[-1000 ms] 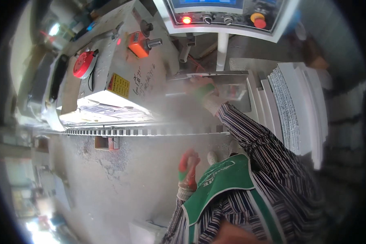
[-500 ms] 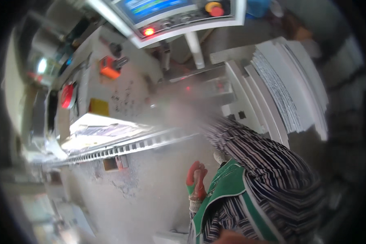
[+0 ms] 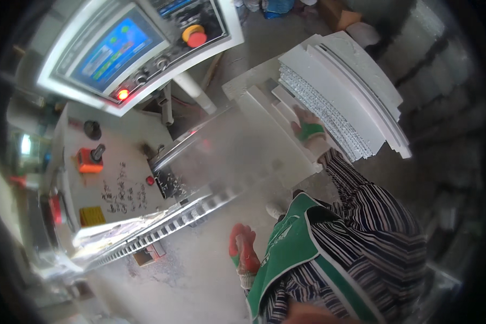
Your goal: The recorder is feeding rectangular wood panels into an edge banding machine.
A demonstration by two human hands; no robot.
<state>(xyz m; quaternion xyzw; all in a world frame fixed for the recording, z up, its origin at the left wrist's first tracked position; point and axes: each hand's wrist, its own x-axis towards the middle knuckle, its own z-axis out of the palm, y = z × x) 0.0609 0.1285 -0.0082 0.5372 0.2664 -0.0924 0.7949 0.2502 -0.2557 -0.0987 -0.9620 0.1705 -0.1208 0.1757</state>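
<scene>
Since the earlier frames the view has swung right and down: the control panel (image 3: 140, 48) with its blue screen now sits upper left, and the stack of white sheets (image 3: 345, 92) has come toward the upper middle. The right arm, in a striped sleeve, was reaching toward the machine; it is now stretched out to the stack.

Right hand (image 3: 308, 128): gloved, green at the cuff, lying on the near edge of the white sheets where they rest on the pale counter (image 3: 264, 156). Fingers appear laid flat against the sheet edges; whether they pinch one sheet or only press on it, cannot tell — the hand is small and partly blurred.

Left hand (image 3: 244, 249): red-palmed glove, hanging low beside the green apron (image 3: 286, 254), fingers loosely together, holding nothing, well apart from the stack.

Surroundings: machine housing (image 3: 113, 178) with an orange switch box (image 3: 89, 161), a lit red lamp (image 3: 123, 94) on the panel, a red mushroom button (image 3: 195, 38), and a toothed metal rail (image 3: 162, 229) running along the machine's front edge.

Progress, as a judgement: the sheets sit stacked and no sheet looks lifted clear or placed at the rail, so the handling of the stack looks to be at its start, contact made, with the lifting and moving left to do.
</scene>
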